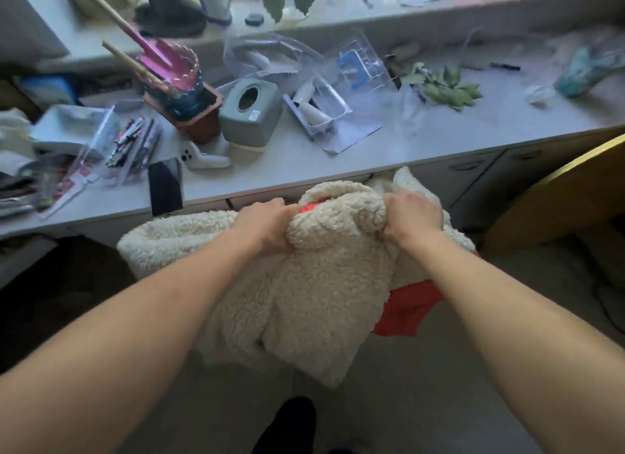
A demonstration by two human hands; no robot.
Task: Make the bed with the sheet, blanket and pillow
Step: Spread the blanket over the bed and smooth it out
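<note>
Item: cream deep-pile fleece blanket [304, 301], bunched into thick folds. Orange-red cloth [412, 304] showed beneath it at lower right and between the hands. Could not tell whether lining or a separate piece.
Location: held up in front of the cluttered grey desk [304, 162], top folds near the desk's front edge, lower folds hanging free above the floor.
Left hand [267, 221]: clamped on a roll of the fleece, fingers dug into the pile.
Right hand [414, 213]: clamped likewise on a thick fold, set apart from the left with a hump of fleece between.
Handling, as judged: soft, limp and bulky rather than heavy. Not fragile. Pile judged grippy, unlikely to slip. Likely to sag and trail wherever unsupported.
Hold, as judged: best taken along one edge or at two corners, not by mid-cloth bunches, so as to open flat.
Count, task items: blanket, one. Orange-red cloth, one, seen in two places. Sheet, pillow and bed, none in view.
Count, hands: two, both on the blanket.
Count, nearby: black phone [165, 186] at the desk edge, one. Grey-green tissue box [250, 113], one.
</note>
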